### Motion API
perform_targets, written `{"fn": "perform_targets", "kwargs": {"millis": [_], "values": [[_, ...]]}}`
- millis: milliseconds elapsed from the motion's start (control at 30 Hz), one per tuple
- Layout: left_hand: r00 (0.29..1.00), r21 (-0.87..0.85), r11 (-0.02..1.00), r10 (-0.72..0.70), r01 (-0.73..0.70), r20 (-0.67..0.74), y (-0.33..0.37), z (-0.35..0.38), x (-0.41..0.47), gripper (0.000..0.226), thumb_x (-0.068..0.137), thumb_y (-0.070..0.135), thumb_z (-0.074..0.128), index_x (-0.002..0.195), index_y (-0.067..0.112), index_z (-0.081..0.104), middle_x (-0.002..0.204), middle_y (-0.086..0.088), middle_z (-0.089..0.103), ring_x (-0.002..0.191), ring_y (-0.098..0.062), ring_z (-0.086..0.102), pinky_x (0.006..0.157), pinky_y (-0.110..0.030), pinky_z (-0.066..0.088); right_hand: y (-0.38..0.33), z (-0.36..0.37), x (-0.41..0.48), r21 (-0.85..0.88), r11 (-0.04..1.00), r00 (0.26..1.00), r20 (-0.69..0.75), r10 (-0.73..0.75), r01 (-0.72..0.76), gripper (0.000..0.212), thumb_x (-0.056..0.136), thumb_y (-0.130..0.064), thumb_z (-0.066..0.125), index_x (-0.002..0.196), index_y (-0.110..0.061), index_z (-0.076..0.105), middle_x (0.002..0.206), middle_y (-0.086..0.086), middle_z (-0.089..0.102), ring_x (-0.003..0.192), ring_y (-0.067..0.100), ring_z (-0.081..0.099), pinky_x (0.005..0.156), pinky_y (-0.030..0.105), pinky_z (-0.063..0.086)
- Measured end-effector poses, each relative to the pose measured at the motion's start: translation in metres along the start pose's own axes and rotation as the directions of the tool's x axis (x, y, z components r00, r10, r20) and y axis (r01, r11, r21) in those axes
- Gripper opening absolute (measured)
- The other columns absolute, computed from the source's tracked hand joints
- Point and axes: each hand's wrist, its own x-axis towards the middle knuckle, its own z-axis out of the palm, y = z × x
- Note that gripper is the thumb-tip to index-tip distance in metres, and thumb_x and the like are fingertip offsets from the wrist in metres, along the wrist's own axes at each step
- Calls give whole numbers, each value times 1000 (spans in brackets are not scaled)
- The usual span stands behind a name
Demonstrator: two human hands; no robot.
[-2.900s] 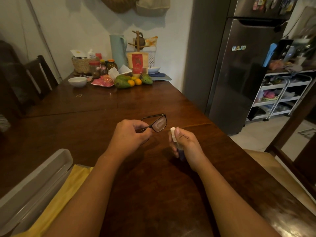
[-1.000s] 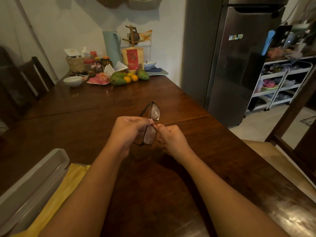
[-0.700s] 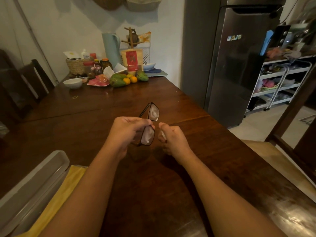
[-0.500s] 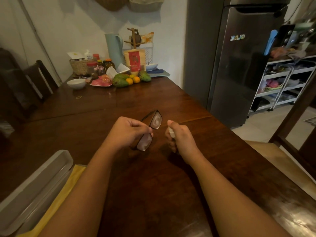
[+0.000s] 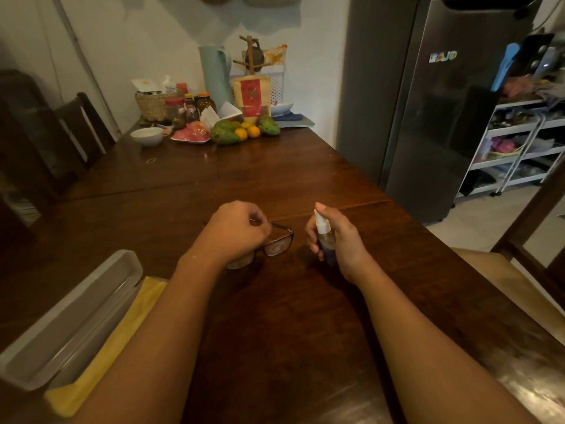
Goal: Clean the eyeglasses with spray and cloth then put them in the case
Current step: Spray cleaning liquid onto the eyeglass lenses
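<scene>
Half a second back the eyeglasses point(image 5: 276, 244) stood nearly on end between the two hands; now they have tipped over to lie flatter, low above the table point(image 5: 275, 166), one fogged lens facing up and out past the knuckles and the other lens mostly hidden under the left hand point(image 5: 237, 232). That hand is curled shut around the frame, thumb and fingers pinching it near the bridge and temple. The right hand point(image 5: 337, 237) has drawn a little further to the right, so an open strip of bare wood now shows between the glasses and the spray bottle point(image 5: 324, 237). Its fingers are wrapped tight round the bottle, which is upright, white nozzle on top with the index fingertip resting over it, the nozzle turned toward the lens. Both forearms run in from the near edge, leaving a wide dark stretch of tabletop between them. At the near left corner the grey case point(image 5: 65, 318) lies open, its long trough slanting toward the left edge, and the yellow cloth point(image 5: 104, 353) lies just beside it, partly tucked under its rim and under the left forearm. Beyond the hands the table is unoccupied up to a cluster of fruit point(image 5: 227, 135), a white bowl point(image 5: 146, 136) and jars against the far wall. On the right the table edge runs close to a steel fridge point(image 5: 443, 111).
</scene>
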Motion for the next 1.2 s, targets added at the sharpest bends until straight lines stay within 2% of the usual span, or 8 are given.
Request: {"fn": "perform_targets", "kwargs": {"millis": [100, 200, 333, 533, 700, 1000, 1100, 1200], "values": [[998, 64, 997, 47, -44, -43, 12, 15, 1, 36, 93, 44, 59, 127, 33, 63, 129, 4, 66, 109, -18, 64, 90, -37, 54, 1, -1, 0, 13, 1000, 1000, 17, 14, -14, 58, 92, -58, 42, 62, -10, 52, 57, 7, 50, 51, 18, 46, 54, 29, 39], [1000, 109, 994, 28, -30, 13, 17, 27, 3, 47, 95, 49, 54, 138, 29, 57, 143, 1, 58, 125, -22, 56, 97, -37, 49, 1, -4, 0, 10, 1000, 1000, 28, 13, -13, 58, 93, -59, 42, 61, -11, 52, 57, 6, 51, 53, 20, 47, 54, 28, 41], [1000, 163, 986, 26, -27, 8, 19, 35, 3, 43, 97, 48, 51, 127, 22, 66, 127, -1, 68, 110, -18, 62, 82, -30, 47, 1, -5, 0, 2, 1000, 999, 36, 11, -11, 58, 93, -60, 43, 60, -12, 53, 57, 4, 52, 54, 21, 46, 56, 28, 42], [999, -11, 999, -47, 47, -23, 28, 34, -2, 25, 93, 39, 64, 99, 20, 78, 94, 2, 75, 82, -12, 68, 74, -37, 61, 2, -7, 2, -2, 1000, 1000, 12, 23, -23, 59, 93, -61, 44, 61, -12, 54, 58, 4, 53, 53, 19, 48, 59, 32, 41], [988, -213, 966, -154, 143, -34, 31, 23, -3, 5, 83, 25, 78, 79, 23, 81, 84, 5, 75, 76, -5, 66, 48, -17, 48, 2, -10, 2, 47, 999, 1000, 3, 21, -21, 58, 93, -59, 45, 61, -11, 53, 57, 4, 51, 52, 18, 45, 57, 31, 39], [984, -358, 919, -179, 167, -2, 28, 0, -4, 41, 81, 10, 79, 116, 26, 69, 82, 6, 78, 93, -7, 66, 78, -28, 47, 4, -12, 4, 51, 999, 1000, 3, 12, -12, 57, 96, -57, 46, 61, -12, 54, 57, 2, 52, 53, 16, 48, 60, 31, 40], [978, -354, 916, -207, 190, -11, 24, -8, -2, 47, 82, 6, 77, 125, 20, 65, 85, 3, 77, 89, -7, 68, 69, -24, 45, 4, -13, 4, 44, 999, 1000, 27, 3, -4, 59, 95, -59, 46, 61, -12, 54, 58, 3, 52, 54, 16, 48, 63, 33, 40], [968, -365, 911, -236, 191, -81, 19, -14, -1, 28, 86, 3, 72, 111, 17, 71, 90, 0, 75, 84, -7, 70, 57, -16, 46, 5, -13, 5, 31, 999, 999, 35, 12, -13, 60, 93, -63, 45, 60, -14, 55, 60, 3, 53, 55, 15, 49, 64, 34, 40]]}}
